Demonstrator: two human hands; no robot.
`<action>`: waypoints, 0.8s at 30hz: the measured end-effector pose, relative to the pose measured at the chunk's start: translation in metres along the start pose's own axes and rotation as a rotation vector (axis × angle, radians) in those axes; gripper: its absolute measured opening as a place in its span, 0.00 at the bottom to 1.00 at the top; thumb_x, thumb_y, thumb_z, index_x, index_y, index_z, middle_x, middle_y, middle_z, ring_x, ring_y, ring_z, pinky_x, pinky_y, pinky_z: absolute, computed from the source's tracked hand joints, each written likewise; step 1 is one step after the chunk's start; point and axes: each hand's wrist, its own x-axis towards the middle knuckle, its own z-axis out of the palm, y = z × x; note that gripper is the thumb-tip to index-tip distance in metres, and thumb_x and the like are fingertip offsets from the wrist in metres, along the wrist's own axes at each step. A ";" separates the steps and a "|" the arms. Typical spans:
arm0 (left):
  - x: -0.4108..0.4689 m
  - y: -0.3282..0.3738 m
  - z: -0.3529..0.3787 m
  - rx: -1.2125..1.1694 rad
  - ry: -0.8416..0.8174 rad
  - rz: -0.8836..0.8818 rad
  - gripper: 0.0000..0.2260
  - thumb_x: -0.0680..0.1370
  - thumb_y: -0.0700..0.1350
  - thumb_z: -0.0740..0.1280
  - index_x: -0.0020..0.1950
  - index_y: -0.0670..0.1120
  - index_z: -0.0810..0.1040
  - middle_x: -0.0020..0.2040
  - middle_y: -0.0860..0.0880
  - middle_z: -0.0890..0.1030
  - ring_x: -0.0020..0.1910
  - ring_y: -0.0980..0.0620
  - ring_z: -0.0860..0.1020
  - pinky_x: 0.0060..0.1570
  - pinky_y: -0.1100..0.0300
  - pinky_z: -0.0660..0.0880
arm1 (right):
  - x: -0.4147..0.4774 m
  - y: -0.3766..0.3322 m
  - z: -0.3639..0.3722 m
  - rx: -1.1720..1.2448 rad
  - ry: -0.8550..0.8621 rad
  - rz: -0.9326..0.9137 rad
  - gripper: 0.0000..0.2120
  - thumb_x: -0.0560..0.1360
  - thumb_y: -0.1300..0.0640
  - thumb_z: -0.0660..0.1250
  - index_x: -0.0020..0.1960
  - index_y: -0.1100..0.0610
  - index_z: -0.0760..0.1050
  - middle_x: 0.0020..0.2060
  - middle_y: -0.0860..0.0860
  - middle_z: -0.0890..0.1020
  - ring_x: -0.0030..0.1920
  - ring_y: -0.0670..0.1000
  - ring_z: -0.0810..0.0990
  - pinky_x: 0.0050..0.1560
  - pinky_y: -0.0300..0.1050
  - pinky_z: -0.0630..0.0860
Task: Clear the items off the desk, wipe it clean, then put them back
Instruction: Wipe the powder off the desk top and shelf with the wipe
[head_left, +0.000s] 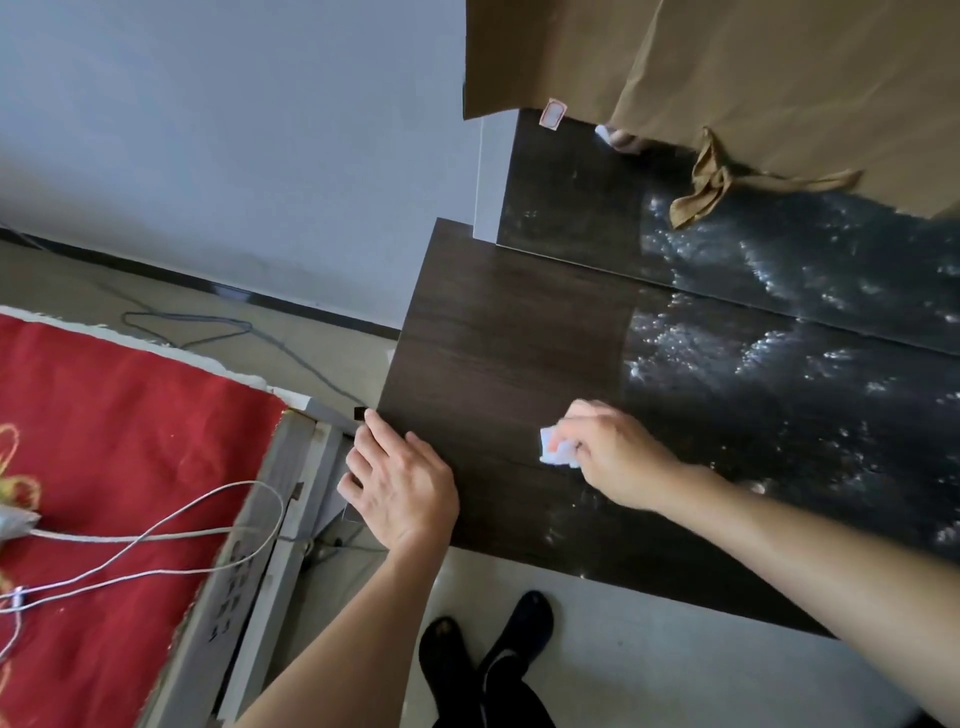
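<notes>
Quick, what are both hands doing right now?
Left hand: open, resting flat at the edge of the dark wooden desk.
Right hand: holding a small crumpled white wipe against the desk.

the single view comes from a wide-angle camera on the person's head, looking forward and steeply down over the dark worktop (509, 338). it is near enough that both forearms run in from the lower edge, and the left hand (400, 488) and the right hand (613, 452), which pinches a white wipe (556, 451), sit close to the middle. the frame is rolled, so the worktop's edges slant, with the person's feet (488, 654) on the floor (623, 665) at the bottom, a bed (104, 441) at left, the wall (234, 130) upper left and a brown cloth (753, 78) top right.
</notes>
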 end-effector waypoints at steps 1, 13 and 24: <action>0.000 0.000 0.000 0.003 0.002 -0.001 0.23 0.80 0.48 0.55 0.73 0.41 0.60 0.67 0.41 0.70 0.62 0.41 0.69 0.59 0.43 0.64 | -0.008 -0.003 -0.003 0.038 -0.116 0.000 0.16 0.69 0.71 0.57 0.45 0.56 0.80 0.43 0.52 0.76 0.45 0.53 0.74 0.45 0.49 0.73; 0.000 -0.001 0.006 0.016 0.032 0.009 0.22 0.79 0.48 0.55 0.72 0.40 0.62 0.64 0.41 0.71 0.59 0.40 0.70 0.56 0.43 0.64 | 0.076 0.028 -0.024 -0.104 0.293 0.110 0.06 0.71 0.65 0.65 0.46 0.57 0.77 0.45 0.59 0.75 0.46 0.61 0.76 0.44 0.51 0.74; -0.003 -0.003 0.000 -0.031 0.048 0.052 0.22 0.80 0.47 0.54 0.72 0.39 0.62 0.64 0.39 0.71 0.59 0.38 0.69 0.57 0.42 0.64 | -0.092 -0.011 0.007 0.066 -0.163 0.145 0.13 0.70 0.66 0.59 0.40 0.52 0.78 0.42 0.50 0.74 0.44 0.51 0.76 0.40 0.41 0.67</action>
